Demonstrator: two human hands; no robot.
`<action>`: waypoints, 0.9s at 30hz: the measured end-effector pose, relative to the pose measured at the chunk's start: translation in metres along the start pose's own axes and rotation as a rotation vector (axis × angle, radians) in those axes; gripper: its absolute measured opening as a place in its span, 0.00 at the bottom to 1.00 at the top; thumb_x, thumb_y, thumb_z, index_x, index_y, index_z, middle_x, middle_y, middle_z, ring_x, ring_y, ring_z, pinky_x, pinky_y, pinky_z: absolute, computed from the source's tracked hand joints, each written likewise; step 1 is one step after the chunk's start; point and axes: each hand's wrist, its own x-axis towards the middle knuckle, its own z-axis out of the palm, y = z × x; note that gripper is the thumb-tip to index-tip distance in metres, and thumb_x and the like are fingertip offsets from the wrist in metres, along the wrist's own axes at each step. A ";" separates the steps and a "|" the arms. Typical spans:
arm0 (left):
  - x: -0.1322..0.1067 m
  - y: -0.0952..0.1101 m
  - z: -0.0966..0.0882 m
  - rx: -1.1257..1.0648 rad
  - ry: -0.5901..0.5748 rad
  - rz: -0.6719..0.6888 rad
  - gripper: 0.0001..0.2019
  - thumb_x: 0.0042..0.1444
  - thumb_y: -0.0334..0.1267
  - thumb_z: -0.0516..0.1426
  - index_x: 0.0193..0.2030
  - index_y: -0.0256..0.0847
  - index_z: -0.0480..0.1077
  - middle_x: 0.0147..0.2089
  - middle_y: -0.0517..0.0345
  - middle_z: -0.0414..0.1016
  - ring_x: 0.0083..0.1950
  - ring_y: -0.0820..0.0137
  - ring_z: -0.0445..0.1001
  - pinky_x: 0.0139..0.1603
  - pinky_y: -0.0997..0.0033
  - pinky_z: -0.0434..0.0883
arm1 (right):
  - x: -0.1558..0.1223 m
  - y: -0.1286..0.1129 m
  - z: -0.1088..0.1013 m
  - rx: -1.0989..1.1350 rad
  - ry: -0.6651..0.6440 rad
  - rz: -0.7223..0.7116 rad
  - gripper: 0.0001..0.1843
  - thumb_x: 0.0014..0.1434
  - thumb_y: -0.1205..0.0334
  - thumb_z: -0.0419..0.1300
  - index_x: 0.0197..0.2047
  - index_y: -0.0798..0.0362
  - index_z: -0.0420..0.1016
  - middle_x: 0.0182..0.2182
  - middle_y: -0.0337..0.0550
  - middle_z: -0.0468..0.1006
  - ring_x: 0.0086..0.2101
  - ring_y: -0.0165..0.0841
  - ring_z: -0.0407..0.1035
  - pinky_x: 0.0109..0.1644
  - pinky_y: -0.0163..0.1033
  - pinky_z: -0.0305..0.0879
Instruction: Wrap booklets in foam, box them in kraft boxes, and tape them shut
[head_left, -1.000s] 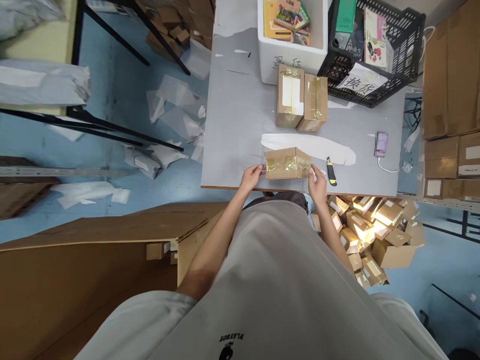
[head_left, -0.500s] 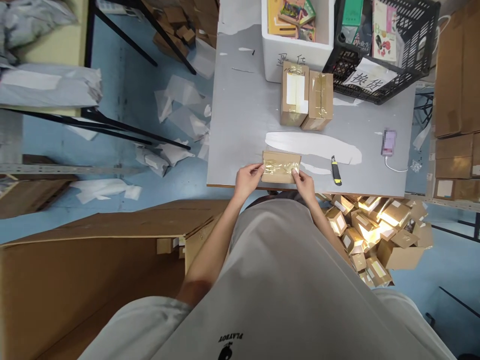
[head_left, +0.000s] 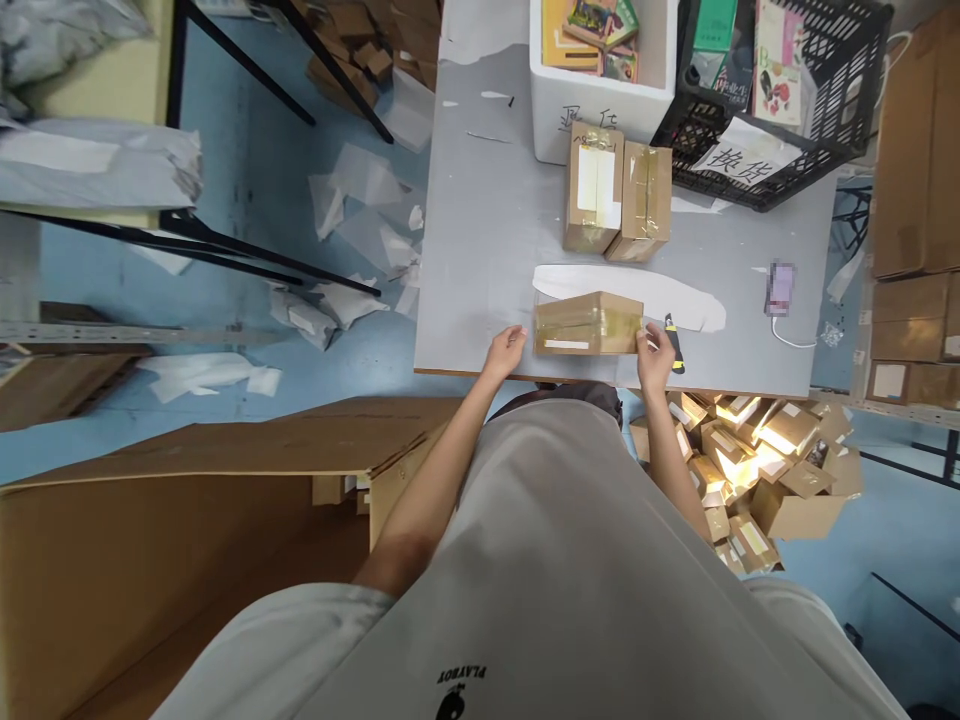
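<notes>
A small taped cardboard box (head_left: 568, 325) lies near the table's front edge, with clear tape across it and a white label strip low on its side. My right hand (head_left: 655, 358) is at the box's right end, its fingers pinching the edge there. Just left of the box is my left hand (head_left: 508, 352), fingers curled together with nothing visible in them and a small gap to the cardboard. Close behind my right hand lies a black and yellow utility knife (head_left: 674, 345), partly covered by the fingers.
Two taped boxes, one labelled (head_left: 595, 185) and one plain (head_left: 646, 200), stand before a white foam bin (head_left: 600, 110) and a black crate (head_left: 765, 170). A phone (head_left: 780, 288) lies right. An open carton (head_left: 225, 440) stands left, a pile of boxes (head_left: 750, 470) at right below.
The box has turned to show a different, longer side and extends farther right. My left hand has come off it, while my right hand has moved right along with its end.
</notes>
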 end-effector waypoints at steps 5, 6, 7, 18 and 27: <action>0.009 0.010 0.042 -0.027 -0.137 0.014 0.16 0.68 0.48 0.65 0.53 0.38 0.84 0.60 0.40 0.88 0.61 0.53 0.87 0.64 0.51 0.83 | -0.006 -0.001 -0.012 0.021 -0.022 -0.009 0.38 0.69 0.32 0.62 0.64 0.57 0.83 0.63 0.65 0.85 0.62 0.53 0.79 0.68 0.60 0.76; 0.009 0.013 0.047 -0.037 -0.167 0.036 0.17 0.68 0.49 0.66 0.53 0.38 0.84 0.59 0.41 0.89 0.59 0.54 0.87 0.63 0.51 0.84 | -0.008 -0.002 -0.012 0.024 -0.029 -0.007 0.39 0.69 0.32 0.62 0.64 0.57 0.83 0.63 0.65 0.84 0.63 0.54 0.78 0.69 0.61 0.76; 0.008 0.015 0.051 -0.044 -0.186 0.063 0.17 0.67 0.49 0.67 0.53 0.38 0.85 0.58 0.43 0.89 0.58 0.54 0.88 0.62 0.52 0.84 | -0.010 -0.002 -0.012 0.025 -0.035 -0.009 0.39 0.70 0.32 0.62 0.65 0.57 0.84 0.64 0.65 0.84 0.64 0.55 0.78 0.70 0.62 0.75; -0.010 0.001 -0.041 0.106 0.100 0.130 0.20 0.62 0.47 0.71 0.54 0.36 0.87 0.58 0.42 0.89 0.58 0.50 0.88 0.67 0.51 0.82 | -0.043 0.008 0.052 0.031 -0.190 0.012 0.36 0.69 0.28 0.61 0.51 0.54 0.92 0.50 0.57 0.90 0.54 0.51 0.82 0.67 0.57 0.76; -0.027 0.007 -0.041 0.221 0.215 0.133 0.15 0.66 0.44 0.67 0.51 0.37 0.87 0.51 0.44 0.90 0.54 0.51 0.87 0.65 0.53 0.81 | -0.038 0.027 0.069 0.052 -0.248 0.069 0.40 0.65 0.25 0.64 0.50 0.57 0.92 0.50 0.59 0.90 0.52 0.48 0.83 0.63 0.55 0.79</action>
